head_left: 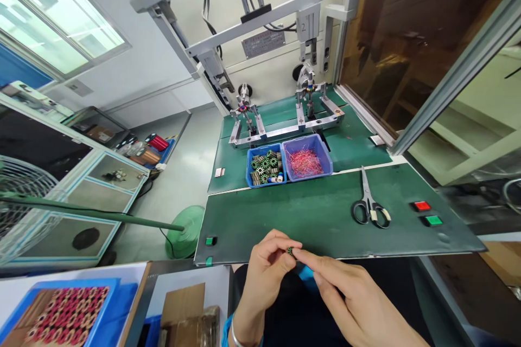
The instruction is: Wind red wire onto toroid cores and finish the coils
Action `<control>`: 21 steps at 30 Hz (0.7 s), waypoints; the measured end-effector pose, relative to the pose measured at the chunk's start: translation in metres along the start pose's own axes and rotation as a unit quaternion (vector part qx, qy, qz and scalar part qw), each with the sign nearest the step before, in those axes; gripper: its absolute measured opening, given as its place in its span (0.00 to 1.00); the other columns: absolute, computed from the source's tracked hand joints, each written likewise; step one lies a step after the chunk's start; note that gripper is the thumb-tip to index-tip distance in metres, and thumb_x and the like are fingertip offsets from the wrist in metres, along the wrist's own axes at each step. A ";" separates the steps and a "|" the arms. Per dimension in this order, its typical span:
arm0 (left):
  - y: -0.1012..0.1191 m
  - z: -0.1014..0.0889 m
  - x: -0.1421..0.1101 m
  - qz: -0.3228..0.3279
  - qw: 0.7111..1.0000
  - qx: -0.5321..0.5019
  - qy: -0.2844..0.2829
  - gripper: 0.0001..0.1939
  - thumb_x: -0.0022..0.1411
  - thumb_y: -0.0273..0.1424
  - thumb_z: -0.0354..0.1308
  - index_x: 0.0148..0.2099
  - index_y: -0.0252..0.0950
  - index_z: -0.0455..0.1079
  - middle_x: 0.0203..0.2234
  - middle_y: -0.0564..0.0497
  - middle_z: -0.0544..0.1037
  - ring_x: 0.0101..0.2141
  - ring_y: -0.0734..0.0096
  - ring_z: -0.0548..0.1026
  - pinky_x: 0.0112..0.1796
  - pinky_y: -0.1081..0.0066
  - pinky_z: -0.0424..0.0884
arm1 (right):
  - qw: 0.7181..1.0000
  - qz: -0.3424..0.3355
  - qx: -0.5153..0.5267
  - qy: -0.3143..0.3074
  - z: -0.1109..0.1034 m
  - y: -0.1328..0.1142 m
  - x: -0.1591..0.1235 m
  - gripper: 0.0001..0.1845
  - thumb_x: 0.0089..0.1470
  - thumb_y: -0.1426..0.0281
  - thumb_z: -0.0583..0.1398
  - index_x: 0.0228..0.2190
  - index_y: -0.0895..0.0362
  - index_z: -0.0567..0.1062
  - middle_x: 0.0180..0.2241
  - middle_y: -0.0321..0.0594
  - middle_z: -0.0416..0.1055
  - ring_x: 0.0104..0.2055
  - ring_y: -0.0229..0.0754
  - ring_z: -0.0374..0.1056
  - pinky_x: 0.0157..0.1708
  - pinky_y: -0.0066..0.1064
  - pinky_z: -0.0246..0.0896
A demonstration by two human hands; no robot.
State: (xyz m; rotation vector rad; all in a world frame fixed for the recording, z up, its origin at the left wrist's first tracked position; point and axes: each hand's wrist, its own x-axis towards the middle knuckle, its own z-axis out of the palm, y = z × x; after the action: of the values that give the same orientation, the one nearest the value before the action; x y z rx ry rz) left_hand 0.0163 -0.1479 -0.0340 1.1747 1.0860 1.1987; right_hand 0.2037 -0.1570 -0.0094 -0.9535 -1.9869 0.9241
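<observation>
Just over the bench's near edge, my left hand (268,268) pinches a small green-and-black slotted motor stator core (290,251) between thumb and fingers. My right hand (345,290) meets it from the other side, its index fingertip against the core and its other fingers bent below. Most of the core is covered by fingers. Beyond my hands, a blue bin (249,173) holds many similar green cores and a couple of blue-and-white pieces. Touching it on the right is a purple bin (329,160) of thin red and pink wires (304,162).
Scissors (368,200) lie at the right of the green bench (244,217), near a red button (421,206) and a green button (432,220). Behind the bins stands a metal winding fixture (285,133). At lower left, a blue tray (109,303) holds rows of red-wound parts.
</observation>
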 end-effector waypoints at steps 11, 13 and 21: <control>0.000 0.002 0.000 -0.021 0.999 -0.028 -0.015 0.16 0.54 0.46 0.69 0.36 0.39 0.83 0.26 0.51 0.70 0.27 0.74 0.67 0.29 0.73 0.64 | 0.997 0.048 0.064 0.003 -0.002 0.001 -0.001 0.20 0.65 0.73 0.51 0.53 0.55 0.76 0.52 0.43 0.77 0.52 0.40 0.75 0.52 0.26 0.69; 0.000 0.002 0.000 -0.024 0.999 -0.031 -0.012 0.16 0.54 0.46 0.69 0.37 0.39 0.83 0.26 0.51 0.70 0.26 0.74 0.66 0.29 0.73 0.64 | 0.997 0.048 0.063 0.002 -0.004 0.001 -0.002 0.20 0.65 0.73 0.52 0.54 0.53 0.75 0.52 0.42 0.77 0.51 0.40 0.75 0.51 0.27 0.71; 0.005 -0.001 0.000 -0.017 1.000 0.006 -0.010 0.16 0.55 0.45 0.68 0.38 0.40 0.84 0.27 0.50 0.70 0.28 0.73 0.67 0.29 0.74 0.64 | 0.999 0.032 0.038 -0.012 -0.005 -0.001 -0.002 0.23 0.63 0.74 0.52 0.56 0.52 0.73 0.52 0.40 0.76 0.51 0.39 0.76 0.49 0.25 0.72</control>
State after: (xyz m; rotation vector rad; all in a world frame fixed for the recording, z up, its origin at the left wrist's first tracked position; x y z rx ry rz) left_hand 0.0153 -0.1477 -0.0287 1.1698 1.0957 1.1532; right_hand 0.2085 -0.1578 -0.0073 -0.9722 -1.9360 1.0446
